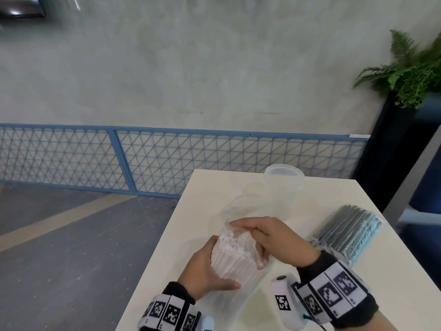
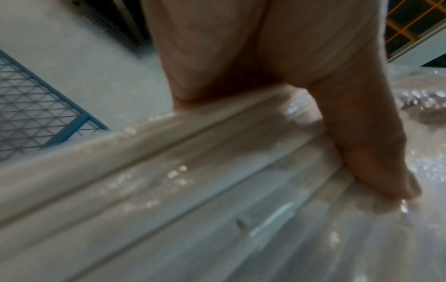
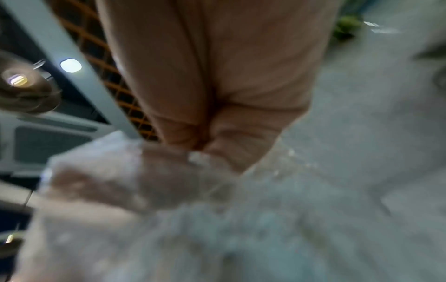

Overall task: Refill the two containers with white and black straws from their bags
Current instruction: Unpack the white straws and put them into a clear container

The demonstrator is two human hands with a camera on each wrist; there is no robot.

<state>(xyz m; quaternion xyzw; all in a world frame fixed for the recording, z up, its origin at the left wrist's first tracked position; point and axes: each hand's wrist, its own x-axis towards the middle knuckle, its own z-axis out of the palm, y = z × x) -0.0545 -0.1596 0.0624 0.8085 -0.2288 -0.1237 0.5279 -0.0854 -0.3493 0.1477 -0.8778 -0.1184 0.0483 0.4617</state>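
Observation:
A clear bag of white straws (image 1: 235, 255) stands tilted on the white table (image 1: 310, 201), its open end up. My left hand (image 1: 210, 268) grips the bundle around its middle; the left wrist view shows the thumb (image 2: 376, 152) lying across the white straws (image 2: 169, 181). My right hand (image 1: 269, 237) pinches the bag's plastic at the top end, fingers curled over the straw tips; the right wrist view shows the crumpled bag plastic (image 3: 144, 181), blurred. A bag of black straws (image 1: 350, 231) lies to the right. Two clear containers (image 1: 284, 185) (image 1: 245, 204) stand behind the hands.
The table's left edge runs diagonally beside my left wrist, with grey floor below. A blue mesh railing (image 1: 143, 161) and a grey wall stand behind. A fern (image 1: 410, 70) on a dark stand is at the far right.

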